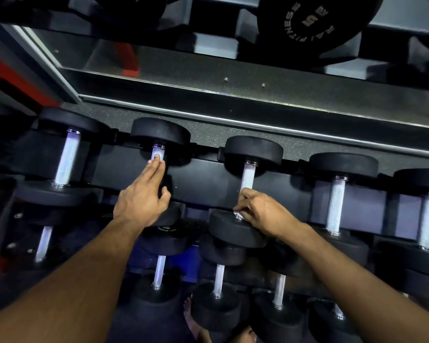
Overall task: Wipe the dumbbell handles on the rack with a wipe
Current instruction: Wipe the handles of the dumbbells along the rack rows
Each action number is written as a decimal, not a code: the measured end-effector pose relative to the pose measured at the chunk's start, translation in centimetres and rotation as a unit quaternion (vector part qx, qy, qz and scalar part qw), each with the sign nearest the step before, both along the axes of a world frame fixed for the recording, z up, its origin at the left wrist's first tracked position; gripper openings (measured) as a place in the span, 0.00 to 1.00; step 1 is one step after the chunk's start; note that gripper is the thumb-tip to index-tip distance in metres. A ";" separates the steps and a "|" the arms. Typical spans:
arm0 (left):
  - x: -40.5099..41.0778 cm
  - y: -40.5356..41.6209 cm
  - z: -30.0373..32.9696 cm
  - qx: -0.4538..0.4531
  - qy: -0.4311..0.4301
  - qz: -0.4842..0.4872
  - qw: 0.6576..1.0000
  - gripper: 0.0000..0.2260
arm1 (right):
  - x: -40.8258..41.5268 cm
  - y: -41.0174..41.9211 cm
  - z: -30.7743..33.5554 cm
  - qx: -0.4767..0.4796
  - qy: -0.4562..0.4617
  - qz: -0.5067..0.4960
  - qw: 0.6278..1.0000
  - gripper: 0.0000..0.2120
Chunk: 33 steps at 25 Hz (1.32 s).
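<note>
Knurled silver dumbbell handle point(247, 178): R hand point(263, 214) grips its base; L hand point(141, 201) flat, fingers straight.

left hand point(140, 201): straight fingers point(156, 162) touching a dumbbell handle point(157, 152)
right hand point(263, 211): curled round the neighbouring handle point(247, 178), white wipe point(239, 215) beneath

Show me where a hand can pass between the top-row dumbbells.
Widest gap: between the dumbbell under the left hand and the one the right hand grips, over the rack's black panel. The speckled floor strip behind is bare. The lower row is crowded.
</note>
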<state>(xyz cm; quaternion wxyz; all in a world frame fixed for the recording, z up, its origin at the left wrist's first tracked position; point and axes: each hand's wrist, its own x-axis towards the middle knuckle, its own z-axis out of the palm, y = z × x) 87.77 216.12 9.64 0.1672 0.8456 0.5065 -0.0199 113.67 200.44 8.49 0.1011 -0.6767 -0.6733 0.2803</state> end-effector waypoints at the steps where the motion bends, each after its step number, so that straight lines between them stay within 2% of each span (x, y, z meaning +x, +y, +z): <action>1: 0.0 0.0 0.0 0.001 -0.003 0.001 1.000 0.30 | 0.0 -0.4 -0.1 0.013 0.035 -0.044 0.998 0.07; 3: -0.1 0.0 -0.1 -0.001 -0.006 0.003 1.000 0.30 | -0.3 -1.4 -0.2 0.069 0.125 -0.208 0.968 0.07; 4: -0.1 0.0 -0.1 -0.001 -0.005 0.003 1.000 0.30 | -0.4 -1.7 -0.4 0.098 0.190 -0.325 0.921 0.07; 6: -0.1 0.0 0.0 -0.001 -0.003 0.001 1.000 0.30 | -0.6 -1.4 -0.7 0.140 0.334 -0.521 0.773 0.08; 7: 0.0 0.0 0.0 -0.002 -0.003 -0.001 1.000 0.29 | -0.6 -0.7 -0.7 0.154 0.380 -0.577 0.706 0.08; 8: 0.0 -0.1 0.1 -0.002 -0.004 -0.002 1.000 0.29 | -0.4 0.2 -0.9 0.158 0.391 -0.610 0.671 0.08; 9: 0.1 -0.1 0.2 -0.003 -0.003 -0.004 1.000 0.29 | -0.2 1.1 -1.3 0.155 0.395 -0.624 0.656 0.08; 11: 0.1 -0.1 0.3 -0.003 0.002 -0.003 1.000 0.29 | -0.2 3.0 -1.7 0.140 0.381 -0.627 0.665 0.10; 15: 0.1 -0.2 0.4 -0.005 0.002 -0.001 1.000 0.29 | -0.9 3.7 -1.8 0.127 0.312 -0.621 0.708 0.07; 19: 0.1 -0.1 0.4 -0.005 0.001 -0.001 1.000 0.29 | -1.2 2.2 -1.8 0.118 0.312 -0.586 0.739 0.06; 21: 0.1 -0.2 0.4 -0.006 -0.006 0.001 1.000 0.29 | -1.4 0.5 -2.2 0.061 0.325 -0.572 0.751 0.08; 23: 0.1 -0.3 0.5 -0.006 -0.007 0.000 1.000 0.29 | -1.5 -1.3 -2.6 -0.006 0.327 -0.536 0.778 0.09; 25: 0.1 -0.4 0.5 -0.004 -0.008 0.001 1.000 0.29 | -1.2 -2.0 -3.0 -0.039 0.287 -0.497 0.818 0.09; 26: 0.2 -0.4 0.6 -0.004 -0.009 0.002 1.000 0.29 | -1.0 -1.9 -3.1 -0.045 0.271 -0.492 0.826 0.09; 28: 0.2 -0.4 0.7 -0.002 -0.008 0.000 1.000 0.29 | -1.0 -1.6 -3.3 -0.041 0.267 -0.505 0.820 0.08; 33: 0.3 -0.5 0.7 0.001 0.002 -0.004 1.000 0.29 | -0.4 1.2 -2.8 0.045 0.317 -0.560 0.764 0.09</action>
